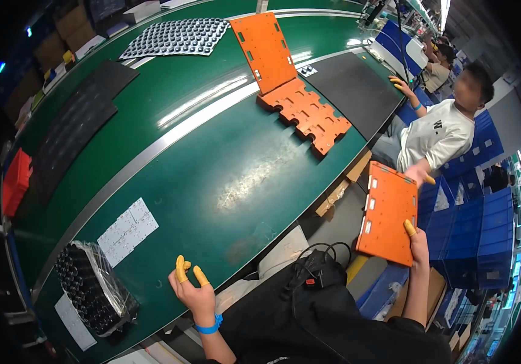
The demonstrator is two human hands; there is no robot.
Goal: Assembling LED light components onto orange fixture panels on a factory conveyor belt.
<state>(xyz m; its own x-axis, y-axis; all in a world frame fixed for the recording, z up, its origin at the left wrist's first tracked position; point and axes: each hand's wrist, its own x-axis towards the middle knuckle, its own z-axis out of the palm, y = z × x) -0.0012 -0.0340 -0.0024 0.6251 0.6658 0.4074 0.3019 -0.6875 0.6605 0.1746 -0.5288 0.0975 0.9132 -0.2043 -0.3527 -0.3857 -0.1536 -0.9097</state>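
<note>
My right hand point(419, 244) grips the near right corner of a flat orange fixture plate point(388, 213), held past the table's right edge. The thumb, in a yellow finger cot, lies on its face. A co-worker's hand point(419, 172) is at the plate's far end; whether it touches the plate I cannot tell. My left hand point(195, 291), with yellow finger cots and a blue wristband, hovers by the near table edge, empty, fingers apart. On the table beyond, an orange fixture point(306, 113) with notched edges lies against a second upright or tilted orange plate point(265, 51).
Left of my left hand lie a wrapped pack of black round parts point(93, 288) and white circuit boards point(128, 232). A black mat point(357, 91), a sheet of dark round parts point(178, 37) and a red bin point(17, 182) lie farther off. Blue crates point(470, 236) stand right.
</note>
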